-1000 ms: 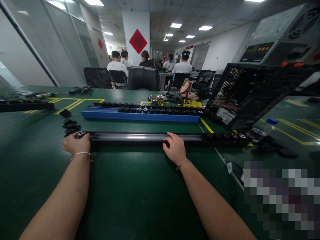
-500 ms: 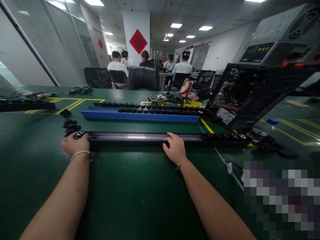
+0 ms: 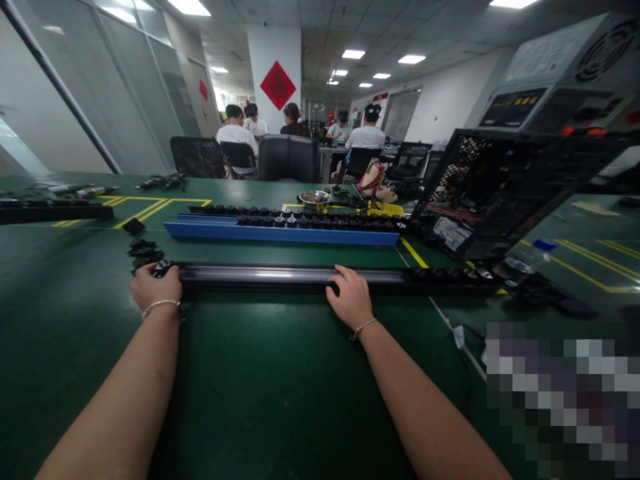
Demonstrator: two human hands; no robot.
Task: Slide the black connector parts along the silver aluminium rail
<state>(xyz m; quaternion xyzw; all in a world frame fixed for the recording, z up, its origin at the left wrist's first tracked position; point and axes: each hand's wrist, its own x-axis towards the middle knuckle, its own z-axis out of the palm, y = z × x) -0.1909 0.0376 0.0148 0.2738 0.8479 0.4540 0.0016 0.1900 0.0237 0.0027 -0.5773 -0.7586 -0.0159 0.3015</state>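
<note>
A long black rail (image 3: pixel 270 275) with a shiny top channel lies across the green table before me. Black pieces (image 3: pixel 450 275) fill its right part. At the rail's left end, my left hand (image 3: pixel 156 287) is closed around a small black piece (image 3: pixel 163 268), partly covered by the fingers. My right hand (image 3: pixel 350 295) is wrapped over the rail's near edge around its middle, with the thumb side curled against it. Just behind my left hand, several loose black pieces (image 3: pixel 144 250) sit in a small heap.
Behind the rail lie blue rails (image 3: pixel 285 233) and rows of black pieces. An opened computer case (image 3: pixel 500 187) stands at the right, near a clear container with a blue lid (image 3: pixel 535 253). A metal bowl (image 3: pixel 314 197) is farther back. Several people sit in the background.
My left hand has shifted slightly to the right along with the small black piece at the rail's end. My right hand keeps its place on the rail.
</note>
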